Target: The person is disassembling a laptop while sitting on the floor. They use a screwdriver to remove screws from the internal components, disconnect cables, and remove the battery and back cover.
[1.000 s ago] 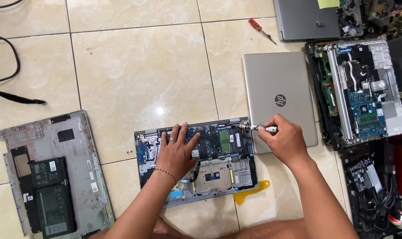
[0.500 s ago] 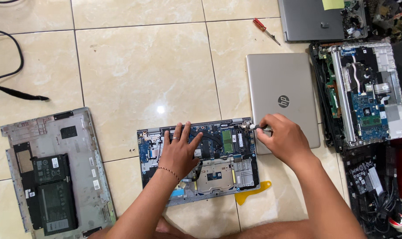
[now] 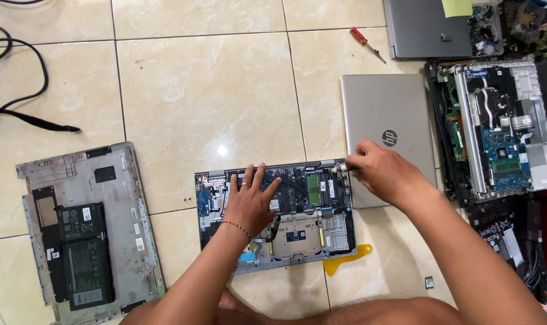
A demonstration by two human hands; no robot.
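On the tiled floor (image 3: 195, 90), seen from the head camera, an opened laptop base (image 3: 276, 216) is lying with its circuit board and fan facing up, straight in front of the person. The left hand (image 3: 249, 201) is resting flat on the middle of that base, fingers spread wide and pressing down. The right hand (image 3: 379, 171) is working at the base's upper right corner, fingers curled together as if pinching something small; what it is pinching cannot be told, since the fingers are hiding it. A closed silver laptop (image 3: 385, 120) is lying just beside that corner, partly under the right hand. A yellow pry tool (image 3: 345, 259) is poking out from under the base's lower right edge. To the left, well apart, a removed bottom cover (image 3: 87, 229) with a black battery is lying inside-up. A red-handled screwdriver (image 3: 365, 42) is lying farther away on the floor, and another dismantled laptop (image 3: 496, 126) is sitting at the right.
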